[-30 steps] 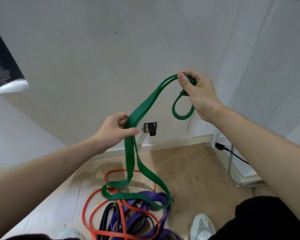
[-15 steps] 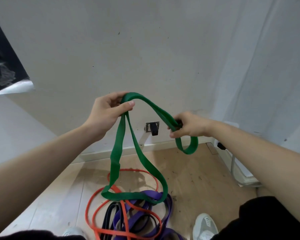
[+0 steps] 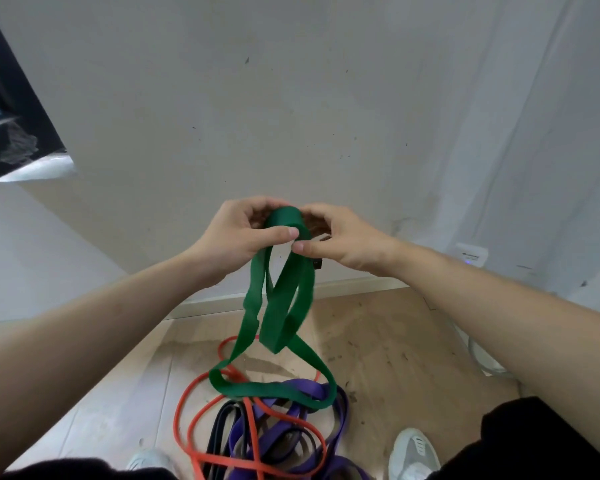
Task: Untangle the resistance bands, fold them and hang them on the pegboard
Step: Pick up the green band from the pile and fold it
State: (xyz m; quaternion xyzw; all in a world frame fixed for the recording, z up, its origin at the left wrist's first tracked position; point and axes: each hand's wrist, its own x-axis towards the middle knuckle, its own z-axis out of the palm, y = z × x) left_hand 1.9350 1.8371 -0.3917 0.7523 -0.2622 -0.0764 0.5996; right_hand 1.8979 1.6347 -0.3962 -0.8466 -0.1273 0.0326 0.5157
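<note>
While both hands are meeting in front of the white wall [image 3: 291, 98], the left hand [image 3: 243, 233] is gripping the top fold of the wide green rubber resistance band [image 3: 274, 327], its thumb pressing the front of the band and its fingers curling behind. The right hand [image 3: 343, 237] is closing on the same fold from the other side, with its thumb tip pinching the band just beside the left thumb. From this grip the green band is hanging in several strands: a short doubled loop is dangling in the air, and a longer loop is trailing down to the pale wooden floor [image 3: 378, 341]. That lower loop is lying across a tangled pile made up of a thin orange rubber band [image 3: 179, 414], a broad purple rubber band [image 3: 302, 384] and a narrow black rubber band [image 3: 222, 420], all crossing over one another. Two light grey shoes [image 3: 413, 452] are showing at the bottom edge, on either side of the pile.
</note>
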